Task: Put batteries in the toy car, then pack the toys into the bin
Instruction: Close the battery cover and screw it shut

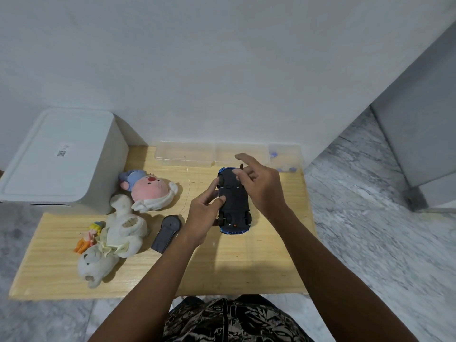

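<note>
Low wooden table (222, 272) against white wall, toy car (234, 206) belly-up near far right corner, left hand (204, 215) gripping its side, right hand (256, 186) pinching at underside, fingers half spread; probably light, rigid, slick plastic, best held by flanks.

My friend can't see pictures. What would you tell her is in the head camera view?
A person holds an upside-down blue toy car over a wooden table, left hand gripping its side, right hand working at its underside. To the left lie a dark remote, three soft toys and a closed white bin.
</note>
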